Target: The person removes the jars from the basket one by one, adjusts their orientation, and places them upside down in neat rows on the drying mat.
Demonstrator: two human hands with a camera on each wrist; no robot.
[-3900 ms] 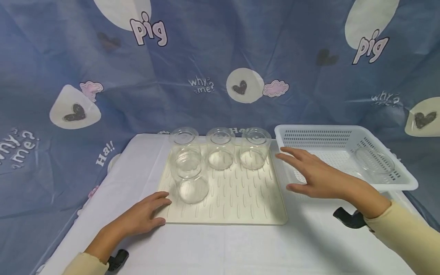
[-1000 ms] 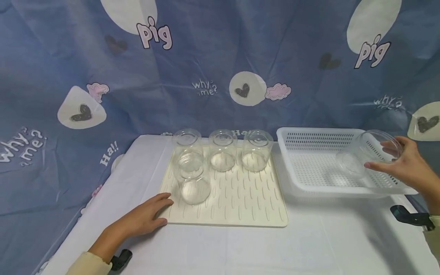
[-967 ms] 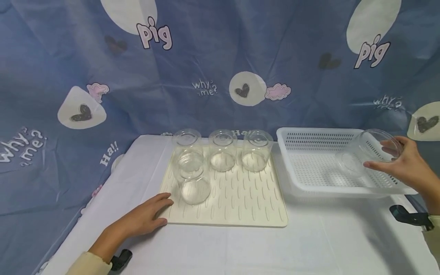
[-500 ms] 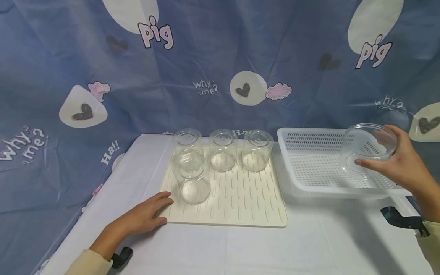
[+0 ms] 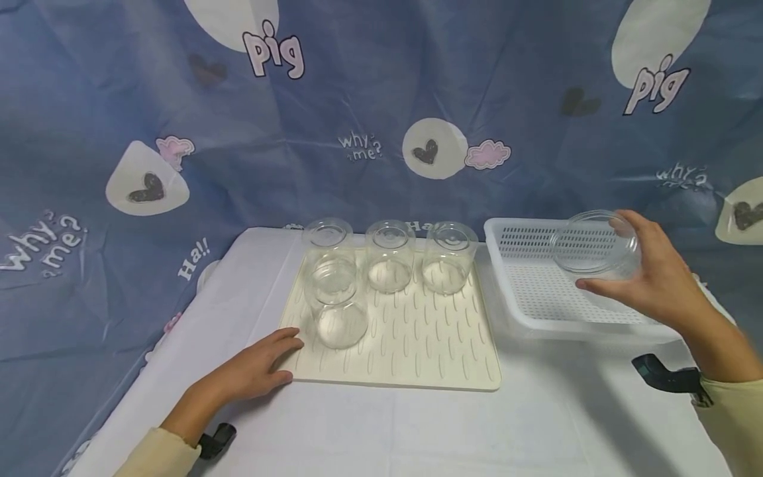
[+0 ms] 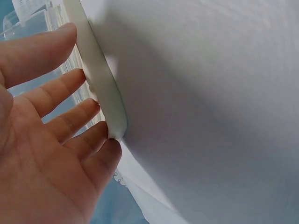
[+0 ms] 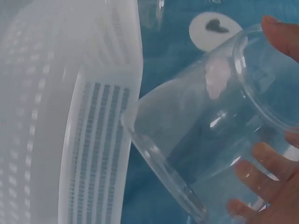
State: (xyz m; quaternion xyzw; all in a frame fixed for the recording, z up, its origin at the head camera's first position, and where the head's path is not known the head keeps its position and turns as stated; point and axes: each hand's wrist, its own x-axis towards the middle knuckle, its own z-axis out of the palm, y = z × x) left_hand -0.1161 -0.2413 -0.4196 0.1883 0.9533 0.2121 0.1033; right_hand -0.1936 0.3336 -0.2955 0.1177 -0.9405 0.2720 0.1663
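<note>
My right hand (image 5: 667,281) grips a clear plastic jar (image 5: 596,248) near its wide rim, thumb on one side and fingers on the other. The jar is tilted, rim upward, above the white basket (image 5: 566,324); the right wrist view shows its see-through wall (image 7: 182,130) beside the basket's slotted side (image 7: 100,154). My left hand (image 5: 253,368) rests at the left front corner of a cream ribbed mat (image 5: 417,358), fingers extended and fingertips at the mat's edge (image 6: 100,79) in the left wrist view. Several similar jars stand upside down on the mat, the front-left one (image 5: 338,311) closest to that hand.
Along the mat's back edge is a row of jars, with one in the middle (image 5: 389,262) and one at the right (image 5: 448,262). A white cloth (image 5: 334,430) covers the table. A blue printed curtain (image 5: 357,86) hangs behind it.
My right hand went to the basket's right end, took hold of the jar there, then lifted it and brought it leftward. My left hand has stayed by the mat corner.
</note>
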